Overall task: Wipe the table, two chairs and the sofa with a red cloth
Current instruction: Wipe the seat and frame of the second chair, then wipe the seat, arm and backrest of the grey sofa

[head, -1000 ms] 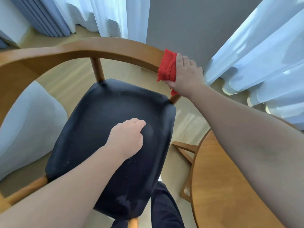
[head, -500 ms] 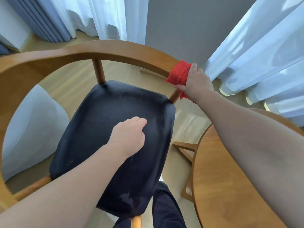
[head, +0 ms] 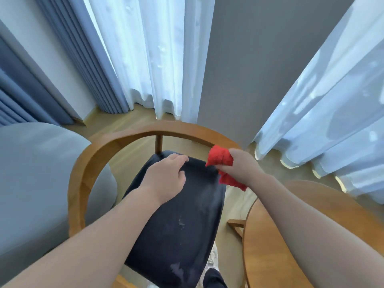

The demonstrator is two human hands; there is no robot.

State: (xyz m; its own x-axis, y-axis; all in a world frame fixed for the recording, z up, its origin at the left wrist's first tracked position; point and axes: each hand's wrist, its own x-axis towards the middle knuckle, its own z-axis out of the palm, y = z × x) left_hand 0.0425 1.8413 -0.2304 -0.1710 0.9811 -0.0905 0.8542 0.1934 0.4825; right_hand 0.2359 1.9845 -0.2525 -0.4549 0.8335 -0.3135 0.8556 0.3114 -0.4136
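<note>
A wooden chair [head: 97,154] with a curved backrest and a dark navy seat [head: 182,221] stands below me. My right hand [head: 241,167] grips the bunched red cloth [head: 221,160] at the right end of the backrest rail, with a tail of cloth hanging below the fist. My left hand [head: 166,177] rests palm down on the far part of the seat, fingers loosely curled, holding nothing. The round wooden table [head: 270,246] lies at the lower right under my right forearm. The pale grey sofa [head: 35,183] fills the left side.
White sheer curtains [head: 158,65] hang behind the chair and at the right, with blue drapes [head: 62,59] at the left and a grey wall [head: 259,59] between them. Light wooden floor shows around the chair. My dark trouser leg [head: 214,277] is at the bottom.
My view has tilted up and pulled back. The right hand slid the cloth along the rail to its right end and bunched it. The left hand moved toward the back of the seat.
</note>
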